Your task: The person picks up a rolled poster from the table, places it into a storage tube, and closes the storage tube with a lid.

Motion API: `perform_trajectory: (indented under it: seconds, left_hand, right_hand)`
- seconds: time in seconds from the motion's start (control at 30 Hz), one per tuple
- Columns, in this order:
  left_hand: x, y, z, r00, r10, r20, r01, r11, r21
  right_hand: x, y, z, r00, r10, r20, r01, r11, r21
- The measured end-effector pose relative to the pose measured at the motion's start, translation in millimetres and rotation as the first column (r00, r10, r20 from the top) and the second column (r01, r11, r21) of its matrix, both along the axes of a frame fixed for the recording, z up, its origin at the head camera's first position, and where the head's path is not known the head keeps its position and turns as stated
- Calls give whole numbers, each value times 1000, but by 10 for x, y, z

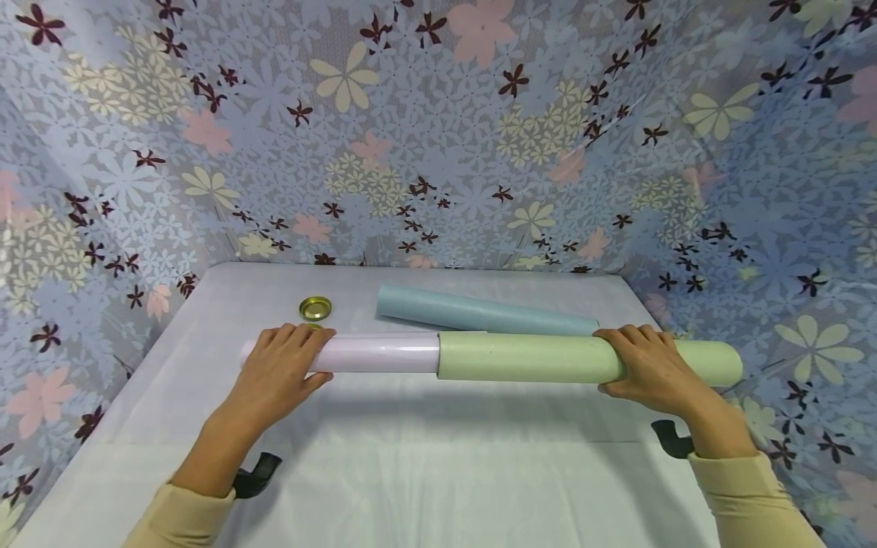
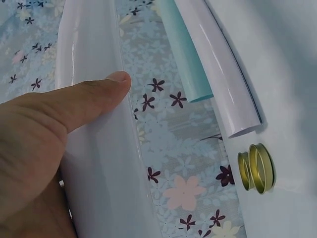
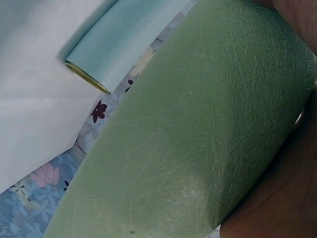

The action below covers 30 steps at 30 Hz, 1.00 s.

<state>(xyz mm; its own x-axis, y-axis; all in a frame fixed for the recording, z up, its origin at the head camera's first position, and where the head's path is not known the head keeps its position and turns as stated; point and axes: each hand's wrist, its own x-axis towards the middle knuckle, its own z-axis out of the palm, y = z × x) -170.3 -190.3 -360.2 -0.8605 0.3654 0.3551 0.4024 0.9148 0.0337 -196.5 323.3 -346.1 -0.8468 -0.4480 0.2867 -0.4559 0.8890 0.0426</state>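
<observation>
In the head view my left hand (image 1: pixel 277 369) grips a glossy whitish tube (image 1: pixel 384 354) near its left end. The left wrist view shows the thumb lying across this white tube (image 2: pixel 106 148). My right hand (image 1: pixel 651 365) grips a wider light green tube (image 1: pixel 527 358) toward its right end. Held level above the table, the two tubes are in line, and the white one runs into the green one's left end. The green tube's textured surface (image 3: pixel 163 129) fills much of the right wrist view, with part of the right hand at its edge.
Behind the held tubes lies a light blue tube (image 1: pixel 479 310), gold-rimmed at one end (image 3: pixel 89 79). A second white tube (image 2: pixel 223 74) lies beside it. Two gold metal caps (image 1: pixel 315 308) are at the back left. Flowered cloth (image 1: pixel 438 152) surrounds the white-covered table (image 1: pixel 438 487).
</observation>
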Motion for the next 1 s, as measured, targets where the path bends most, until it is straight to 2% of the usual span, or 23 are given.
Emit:
perform_trajectory:
  seconds: [0.4,0.7,1.0]
  left_hand:
    - [-15,93,-8,1000,-2,-2,2,1000,-5]
    - [-25,160,-13,998,-32,-63,32,999,-4]
    - [-35,245,-8,998,-31,-57,30,999,-12]
  right_hand:
    - [-25,-70,-1,1000,-10,16,10,1000,10]
    - [-43,-129,9,999,-24,47,23,1000,8]
    - [-51,-188,11,998,-20,51,19,1000,10]
